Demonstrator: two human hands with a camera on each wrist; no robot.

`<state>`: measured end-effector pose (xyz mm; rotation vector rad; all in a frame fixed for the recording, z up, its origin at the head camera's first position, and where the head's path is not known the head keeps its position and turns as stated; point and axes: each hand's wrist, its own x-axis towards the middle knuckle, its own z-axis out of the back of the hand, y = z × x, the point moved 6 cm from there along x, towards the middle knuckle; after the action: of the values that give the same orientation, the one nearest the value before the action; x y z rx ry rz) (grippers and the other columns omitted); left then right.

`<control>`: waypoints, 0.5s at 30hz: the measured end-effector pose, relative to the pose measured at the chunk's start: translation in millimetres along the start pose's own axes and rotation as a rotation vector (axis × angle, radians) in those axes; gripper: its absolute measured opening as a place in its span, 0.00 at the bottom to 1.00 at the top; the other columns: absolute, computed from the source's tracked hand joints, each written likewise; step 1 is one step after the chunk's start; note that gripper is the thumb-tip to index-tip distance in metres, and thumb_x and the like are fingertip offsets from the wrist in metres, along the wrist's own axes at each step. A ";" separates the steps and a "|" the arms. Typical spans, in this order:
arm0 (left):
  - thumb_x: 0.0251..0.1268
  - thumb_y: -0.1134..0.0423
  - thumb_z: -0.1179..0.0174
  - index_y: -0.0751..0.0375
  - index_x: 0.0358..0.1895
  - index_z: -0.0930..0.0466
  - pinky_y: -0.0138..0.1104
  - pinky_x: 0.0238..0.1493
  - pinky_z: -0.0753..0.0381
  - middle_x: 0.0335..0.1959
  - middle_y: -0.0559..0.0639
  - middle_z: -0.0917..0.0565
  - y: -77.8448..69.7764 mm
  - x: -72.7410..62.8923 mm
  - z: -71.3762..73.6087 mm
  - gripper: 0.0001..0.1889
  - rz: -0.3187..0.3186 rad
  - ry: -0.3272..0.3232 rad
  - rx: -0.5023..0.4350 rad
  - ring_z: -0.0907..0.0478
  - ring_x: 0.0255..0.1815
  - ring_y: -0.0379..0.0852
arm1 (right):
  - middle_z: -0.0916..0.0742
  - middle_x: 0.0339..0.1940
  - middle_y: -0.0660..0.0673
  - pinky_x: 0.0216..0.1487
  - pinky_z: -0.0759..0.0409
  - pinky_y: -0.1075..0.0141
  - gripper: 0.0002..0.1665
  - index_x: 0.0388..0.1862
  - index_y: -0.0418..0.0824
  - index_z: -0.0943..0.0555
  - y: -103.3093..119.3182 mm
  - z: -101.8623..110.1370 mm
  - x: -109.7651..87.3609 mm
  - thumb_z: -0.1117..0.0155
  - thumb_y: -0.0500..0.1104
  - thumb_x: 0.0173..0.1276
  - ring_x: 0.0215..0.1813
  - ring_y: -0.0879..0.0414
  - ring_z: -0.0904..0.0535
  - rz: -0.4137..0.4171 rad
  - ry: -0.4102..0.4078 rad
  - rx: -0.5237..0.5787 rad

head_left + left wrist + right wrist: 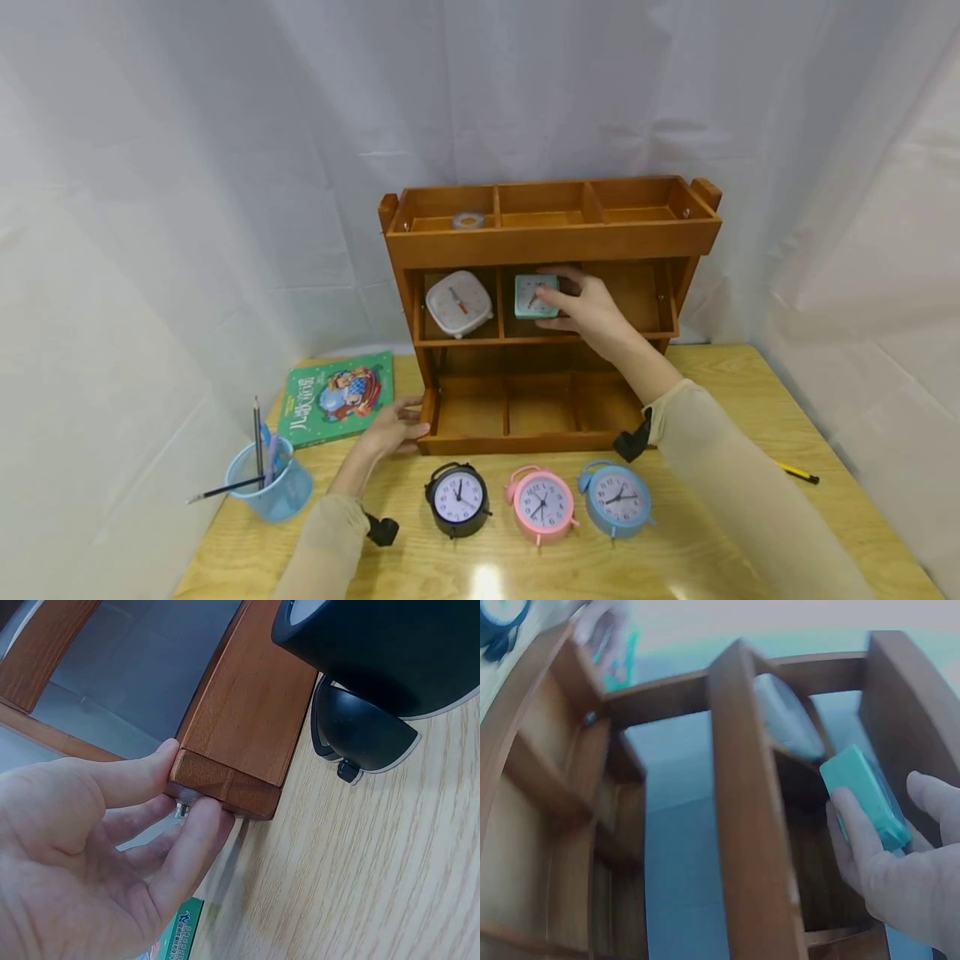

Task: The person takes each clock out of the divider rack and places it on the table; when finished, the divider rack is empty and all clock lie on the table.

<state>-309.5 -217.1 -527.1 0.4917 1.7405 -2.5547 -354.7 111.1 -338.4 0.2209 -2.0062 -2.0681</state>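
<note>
My right hand (592, 308) holds a small square teal alarm clock (527, 307) by its right side, in the middle compartment of the wooden shelf's (555, 242) second tier. In the right wrist view, fingers curl about the teal clock's casing. A white rounded clock (459, 303) leans in the compartment to its left. Low on the left, my left hand (393, 429) grips the shelf's bottom front corner; the left wrist view has thumb and fingers on the wooden end (225, 784). Black (458, 498), pink (543, 504) and blue (618, 498) twin-bell alarm clocks stand in front of the shelf.
A roll of tape (468, 220) lies in the top tier's left compartment. On the left are a green book (337, 398) and a blue pen cup (273, 492) with pencils. A yellow and black pencil (797, 472) lies at the right. White curtain hangs behind.
</note>
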 end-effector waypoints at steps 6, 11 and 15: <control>0.75 0.69 0.38 0.69 0.80 0.40 0.53 0.55 0.11 0.72 0.78 0.30 -1.4 -2.5 1.8 0.34 -0.005 0.007 0.002 0.20 0.65 0.69 | 0.27 0.67 0.43 0.61 0.11 0.57 0.36 0.85 0.42 0.41 5.0 6.3 -12.5 0.44 0.46 0.84 0.58 0.53 0.17 -0.075 0.077 0.220; 0.76 0.69 0.38 0.68 0.81 0.40 0.53 0.55 0.11 0.72 0.78 0.30 -0.6 -3.1 3.6 0.35 -0.005 0.007 0.002 0.20 0.65 0.69 | 0.28 0.68 0.40 0.57 0.10 0.60 0.35 0.86 0.41 0.44 1.6 11.7 -22.9 0.49 0.44 0.86 0.59 0.52 0.16 -0.132 0.124 0.320; 0.75 0.69 0.37 0.69 0.81 0.40 0.52 0.54 0.10 0.72 0.78 0.30 1.0 -2.9 5.0 0.35 -0.008 0.002 -0.001 0.19 0.63 0.66 | 0.28 0.68 0.40 0.54 0.09 0.61 0.34 0.86 0.42 0.44 -3.2 15.6 -31.1 0.50 0.42 0.87 0.58 0.51 0.15 -0.172 0.141 0.357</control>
<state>-307.8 -222.5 -525.6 0.4884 1.7476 -2.5598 -329.6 134.9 -343.0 0.6061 -2.3223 -1.7108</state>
